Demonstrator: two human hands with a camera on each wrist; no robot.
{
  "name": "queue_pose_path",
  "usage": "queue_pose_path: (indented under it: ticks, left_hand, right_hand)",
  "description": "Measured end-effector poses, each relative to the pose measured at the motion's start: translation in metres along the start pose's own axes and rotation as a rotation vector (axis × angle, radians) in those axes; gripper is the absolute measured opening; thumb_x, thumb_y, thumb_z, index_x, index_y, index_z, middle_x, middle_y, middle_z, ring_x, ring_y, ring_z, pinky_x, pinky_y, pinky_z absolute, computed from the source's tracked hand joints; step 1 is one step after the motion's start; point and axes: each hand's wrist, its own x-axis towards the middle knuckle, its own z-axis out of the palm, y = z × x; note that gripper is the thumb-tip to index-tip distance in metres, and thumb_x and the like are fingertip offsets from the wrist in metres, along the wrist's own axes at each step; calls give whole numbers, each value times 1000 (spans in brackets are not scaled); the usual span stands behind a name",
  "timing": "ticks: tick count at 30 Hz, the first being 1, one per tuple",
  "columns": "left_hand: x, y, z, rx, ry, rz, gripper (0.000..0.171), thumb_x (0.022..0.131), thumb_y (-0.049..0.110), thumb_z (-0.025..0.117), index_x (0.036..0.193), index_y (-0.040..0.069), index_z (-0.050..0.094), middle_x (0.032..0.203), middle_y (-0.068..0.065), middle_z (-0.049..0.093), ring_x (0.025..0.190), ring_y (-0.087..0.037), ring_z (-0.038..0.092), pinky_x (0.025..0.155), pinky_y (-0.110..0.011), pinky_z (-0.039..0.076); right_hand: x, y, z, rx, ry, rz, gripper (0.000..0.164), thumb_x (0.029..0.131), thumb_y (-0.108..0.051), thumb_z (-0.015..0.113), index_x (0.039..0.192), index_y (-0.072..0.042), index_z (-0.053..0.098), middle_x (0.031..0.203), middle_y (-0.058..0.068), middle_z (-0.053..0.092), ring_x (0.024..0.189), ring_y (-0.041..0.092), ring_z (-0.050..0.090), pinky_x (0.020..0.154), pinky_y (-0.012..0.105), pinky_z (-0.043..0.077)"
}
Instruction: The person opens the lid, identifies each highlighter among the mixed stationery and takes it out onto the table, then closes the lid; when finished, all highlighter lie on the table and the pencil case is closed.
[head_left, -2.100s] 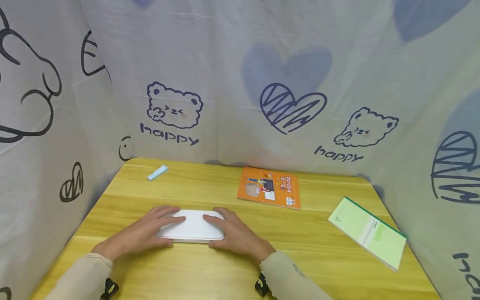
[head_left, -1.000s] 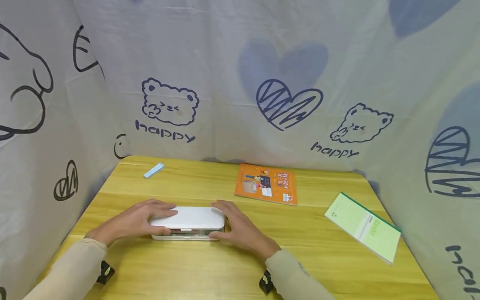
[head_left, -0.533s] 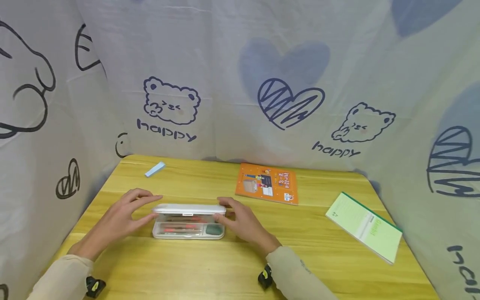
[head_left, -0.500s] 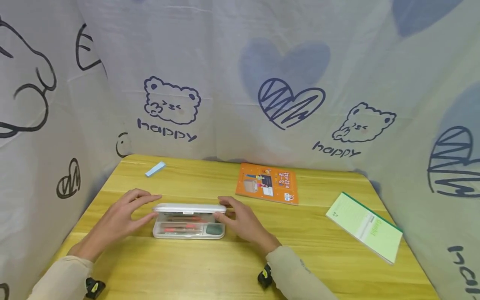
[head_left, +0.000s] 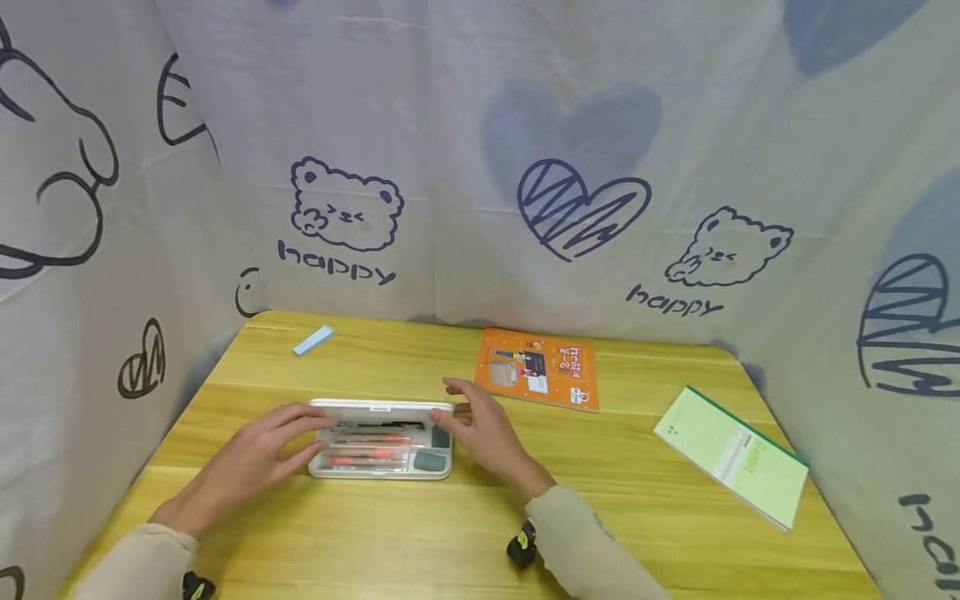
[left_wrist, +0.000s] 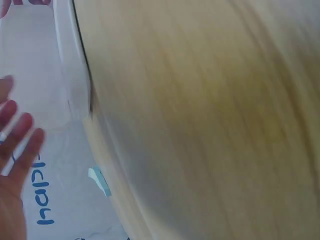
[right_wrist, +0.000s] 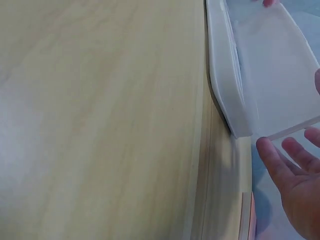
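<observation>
A white pencil case (head_left: pixel 378 477) lies on the wooden table with its lid (head_left: pixel 378 407) raised. Inside are several pens (head_left: pixel 371 451) with red-orange parts, a black pen and a dark green block (head_left: pixel 429 461). My right hand (head_left: pixel 487 429) is at the lid's right end, thumb across its inner face and fingers behind its edge. My left hand (head_left: pixel 266 454) is at the case's left end, fingers extended and fingertips overlapping the case. In the left wrist view, the spread left fingers (left_wrist: pixel 22 150) show beside the lid; the right fingers (right_wrist: pixel 282 162) show at its edge.
Behind the case, an orange booklet (head_left: pixel 538 369) lies toward the back. A green notepad (head_left: pixel 733 457) lies at the right edge, and a small light-blue strip (head_left: pixel 313 340) at the back left. A printed white cloth (head_left: pixel 457 200) hangs round the table's back and sides.
The lid has swung up and back from lying flat, showing the contents. My left hand came off the lid to the left, then moved back in; my right hand moved up with the lid.
</observation>
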Motion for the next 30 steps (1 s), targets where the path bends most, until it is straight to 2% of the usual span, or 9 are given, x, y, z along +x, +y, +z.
queue_pose_path:
  ticks: [4,6,8,11,14,16,20,25,30]
  left_hand:
    - [-3,4,7,-13,-132,-131,64,88,16,91,147,14,68,151,-9,64,128,-35,68,97,-52,62]
    - [-4,6,9,-47,-195,-211,76,89,21,92,157,16,59,163,-13,53,132,-42,66,97,-61,61]
    - [-3,7,11,-71,-242,-279,82,92,26,90,164,18,51,172,-15,42,132,-45,66,97,-64,60]
    - [0,7,12,-82,-281,-344,86,95,32,87,169,20,44,177,-14,32,109,-35,74,88,-55,64]
    - [5,5,13,-79,-312,-382,89,96,37,86,171,23,39,180,-13,26,101,-29,72,86,-52,63]
    - [9,4,13,-96,-338,-398,91,96,40,85,172,25,37,182,-13,22,113,-36,72,93,-58,62]
    - [15,-1,12,-140,-399,-413,93,95,44,85,172,25,36,183,-15,15,141,-51,58,107,-69,53]
    - [19,-8,12,-180,-449,-355,88,95,48,84,168,19,45,180,-15,25,157,-51,38,117,-72,44]
    - [23,-12,13,-239,-501,-317,85,95,50,83,166,18,48,179,-13,31,158,-49,35,120,-74,38]
  right_hand:
    - [-1,1,0,1,11,10,74,102,-47,78,163,-19,49,158,14,55,131,32,67,104,46,61]
    - [-3,1,0,-3,30,3,77,100,-46,80,164,-19,47,157,12,54,133,31,64,105,45,61]
    - [-5,0,-1,-12,68,-24,80,99,-43,83,164,-17,46,154,12,53,134,30,60,106,45,60]
    - [-9,-2,-1,-36,157,-101,78,97,-36,85,162,-14,48,146,14,55,130,29,59,104,46,61]
    - [-12,-5,0,-76,238,-246,63,97,-25,86,150,-7,56,133,18,60,119,30,63,98,43,62]
    - [-13,-7,1,-113,241,-354,52,96,-18,86,140,-3,61,125,17,64,113,29,65,94,40,63]
    - [-14,-11,8,-255,96,-452,44,98,-22,84,135,-5,66,129,11,67,118,27,66,99,39,61]
    - [-16,-11,16,-390,-143,-273,65,101,-43,79,156,-16,58,157,1,57,146,21,52,123,44,46]
    - [-15,-8,20,-448,-208,-218,69,103,-48,76,161,-18,54,163,1,53,150,22,49,126,45,43]
